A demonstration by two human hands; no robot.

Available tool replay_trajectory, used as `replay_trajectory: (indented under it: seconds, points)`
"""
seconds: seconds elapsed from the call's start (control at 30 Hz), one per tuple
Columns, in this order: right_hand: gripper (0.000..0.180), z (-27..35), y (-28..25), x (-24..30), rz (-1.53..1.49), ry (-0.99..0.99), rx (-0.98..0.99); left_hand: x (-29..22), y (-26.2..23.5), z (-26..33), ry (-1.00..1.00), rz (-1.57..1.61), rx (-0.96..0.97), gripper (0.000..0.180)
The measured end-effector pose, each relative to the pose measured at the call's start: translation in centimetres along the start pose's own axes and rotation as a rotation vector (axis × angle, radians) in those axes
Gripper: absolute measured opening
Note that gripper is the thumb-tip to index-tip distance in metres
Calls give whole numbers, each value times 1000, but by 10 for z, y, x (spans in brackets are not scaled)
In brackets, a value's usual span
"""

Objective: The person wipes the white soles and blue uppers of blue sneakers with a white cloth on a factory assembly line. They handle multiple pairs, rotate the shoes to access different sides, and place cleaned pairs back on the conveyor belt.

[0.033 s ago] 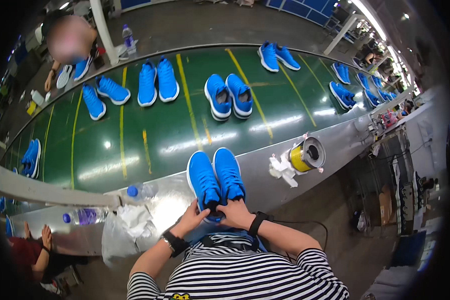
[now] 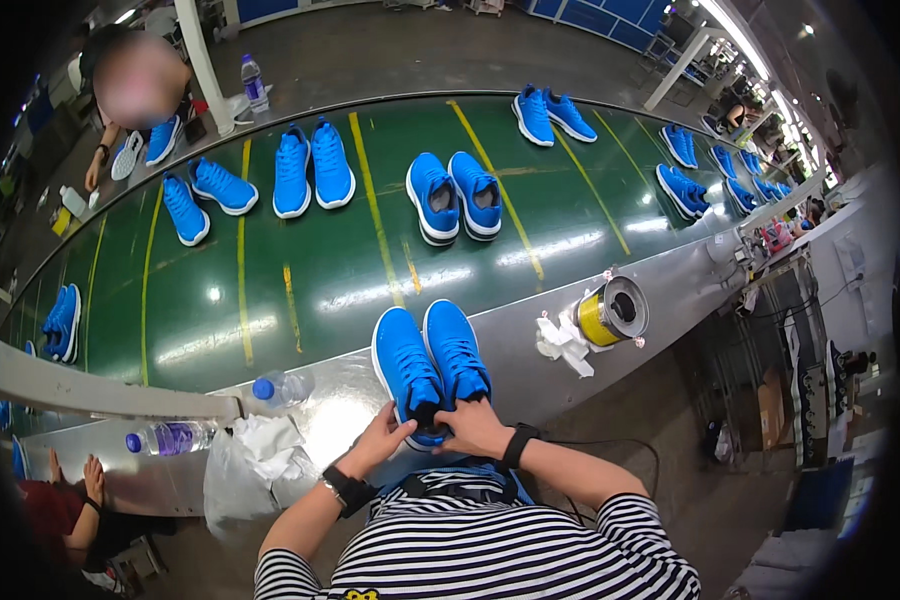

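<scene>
A pair of blue sneakers with white soles stands side by side at the conveyor's near metal edge, toes pointing away from me. My left hand point(image 2: 380, 438) grips the heel end of the left sneaker point(image 2: 408, 352), thumb at its dark collar. Behind the right sneaker point(image 2: 456, 345), my right hand point(image 2: 472, 428) closes round the heel, its thumb and fingers reaching toward the gap between the two shoes. My fingers partly hide both heels.
On the green conveyor belt point(image 2: 310, 245) stand several blue sneaker pairs. A yellow-banded can point(image 2: 600, 318) and crumpled white paper point(image 2: 562, 345) lie right. Water bottles point(image 2: 175, 437) and a white plastic bag point(image 2: 232, 480) sit left. Co-workers are at far left and lower left.
</scene>
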State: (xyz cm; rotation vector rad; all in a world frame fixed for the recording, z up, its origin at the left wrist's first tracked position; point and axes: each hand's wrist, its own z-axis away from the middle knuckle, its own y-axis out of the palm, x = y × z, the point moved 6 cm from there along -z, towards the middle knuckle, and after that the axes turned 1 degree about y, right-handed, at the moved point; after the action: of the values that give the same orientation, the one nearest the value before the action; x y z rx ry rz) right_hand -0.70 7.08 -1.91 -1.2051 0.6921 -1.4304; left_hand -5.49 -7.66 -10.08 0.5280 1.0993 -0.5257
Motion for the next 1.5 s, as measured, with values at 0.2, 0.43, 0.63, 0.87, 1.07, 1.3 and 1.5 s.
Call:
replay_trajectory:
  seconds: [0.2,0.43,0.63,0.87,1.07,1.3,1.5]
  points:
    - [40,16,-54,-49,-45,-168,-131,-53,0,-18,-125,-2,-38,46]
    - [39,32,-140,-123,31,-240,-287,-99,11,-92,11,-120,-133,40]
    - [40,31,-199,-200,85,-271,-352,-178,40,-158,136,-130,-248,39]
    - [39,25,-212,-212,-37,-260,-367,-221,134,-163,114,22,-16,107]
    - [43,15,-120,-153,-373,-371,-315,-144,109,-92,75,8,-373,102]
    - [49,30,-36,-119,-837,-71,-266,-7,11,12,-158,-243,-416,94]
    - [40,38,-22,-111,-884,63,-330,-130,26,9,43,-1140,-304,69]
